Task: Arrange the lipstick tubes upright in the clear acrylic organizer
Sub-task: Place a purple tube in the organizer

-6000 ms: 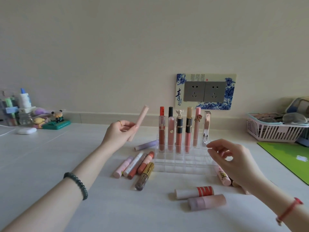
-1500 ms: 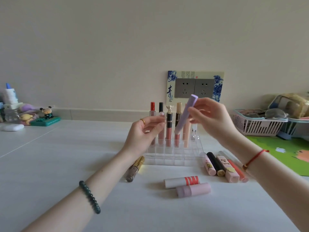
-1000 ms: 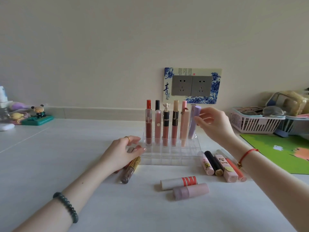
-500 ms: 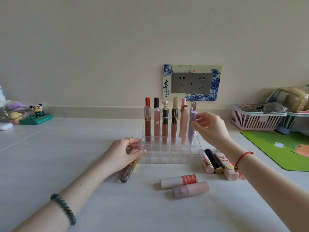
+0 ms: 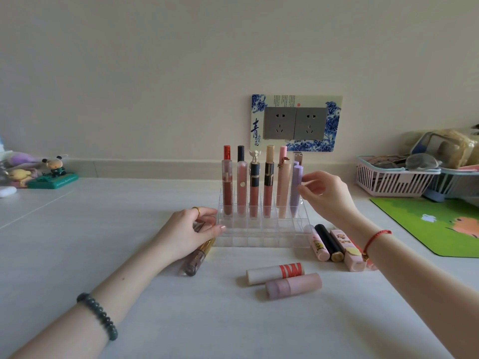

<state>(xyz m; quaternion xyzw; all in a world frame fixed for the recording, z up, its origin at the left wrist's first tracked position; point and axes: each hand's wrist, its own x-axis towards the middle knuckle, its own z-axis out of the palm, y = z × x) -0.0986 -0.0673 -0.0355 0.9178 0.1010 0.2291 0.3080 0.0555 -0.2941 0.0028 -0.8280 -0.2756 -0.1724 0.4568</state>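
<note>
1. Head view shows the right hand (image 5: pixel 327 194) just beside the lilac tube (image 5: pixel 295 193). The tube stands in a back slot of the clear acrylic organizer (image 5: pixel 261 240), at the end of the row nearest that hand. The thumb tip touches the tube's side. The other fingers are loosely bent and wrap nothing, so this hand looks relaxed, not gripping.
2. At the organizer's other end, the left hand (image 5: pixel 191 233) has its fingertips against the clear wall. A gold-capped tube (image 5: pixel 198 257) lies flat under the palm; whether the fingers grip it cannot be told.
3. More tubes lie flat on the surface (image 5: pixel 129 216). A white tube (image 5: pixel 274 273) and a mauve tube (image 5: pixel 293 285) lie between the two forearms, closer to the person than either hand. A black tube (image 5: pixel 328 242) and its neighbours lie under the right wrist.
4. The likeliest slip comes as the right hand pulls away. A finger that drags on the lilac tube could tilt it against the tall tubes (image 5: pixel 268 187) beside it, and they look top-heavy in shallow slots.
5. The organizer seems light. If the left hand lifts the gold-capped tube carelessly, it could nudge the wall and shake the row.
6. The round tubes lying loose could roll if a forearm brushes them.
</note>
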